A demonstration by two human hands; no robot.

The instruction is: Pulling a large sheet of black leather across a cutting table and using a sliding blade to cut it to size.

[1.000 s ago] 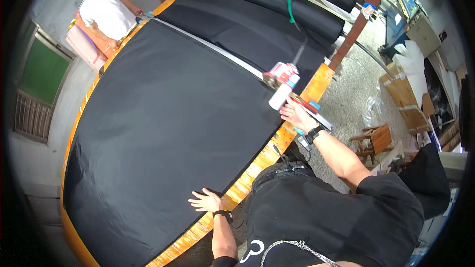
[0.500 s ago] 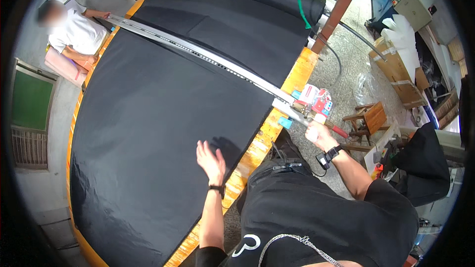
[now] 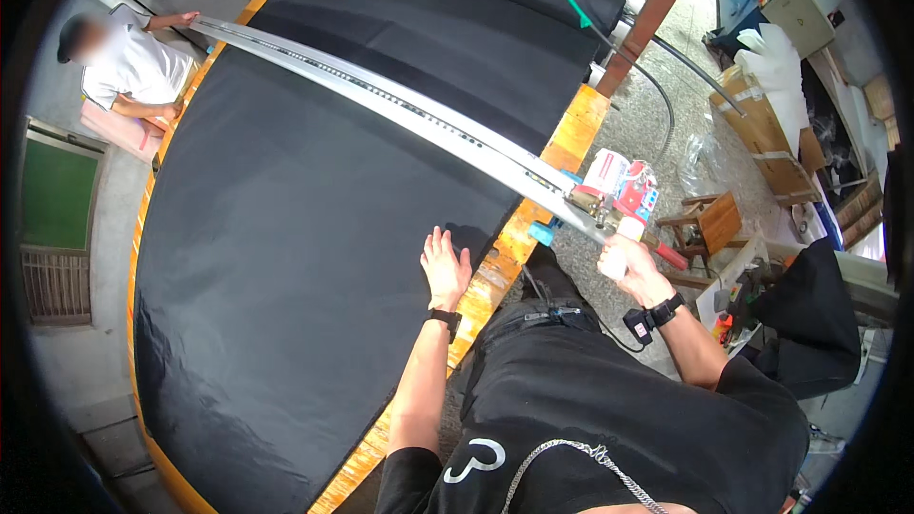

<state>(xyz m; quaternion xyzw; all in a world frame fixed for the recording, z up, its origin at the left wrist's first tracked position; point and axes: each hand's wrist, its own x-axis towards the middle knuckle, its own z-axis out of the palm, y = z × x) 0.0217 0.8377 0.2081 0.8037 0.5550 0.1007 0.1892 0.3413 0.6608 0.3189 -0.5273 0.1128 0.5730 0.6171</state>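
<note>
The left hand (image 3: 446, 266) lies flat and open, fingers spread and pointing toward the top of the frame, palm down on the black fabric (image 3: 286, 228) near the desk's lower-right rim. Its forearm runs straight up from the lower centre of the frame, with a dark watch at the wrist. The right hand (image 3: 628, 262) sits right of centre, beyond the desk's edge and over the floor, closed around the white handle (image 3: 624, 240) of a red and white cloth-cutting machine (image 3: 619, 192). That forearm comes up from the lower right, bent at the elbow, and carries a black band at the wrist.

The cutting machine sits just above the right hand, at the near end of a long metal guide rail (image 3: 381, 100) that slants from the upper left of the frame down to right of centre, lying across the fabric. The fabric covers nearly all of the orange-edged desk (image 3: 562, 138), filling the left and middle of the picture.

At the upper left, another person in a white shirt (image 3: 129, 62) stands at the far end of the rail, one hand on it. A wooden stool (image 3: 709, 224) stands on the floor to the right of the machine, and cardboard boxes (image 3: 762, 124) are stacked further up on the right.
</note>
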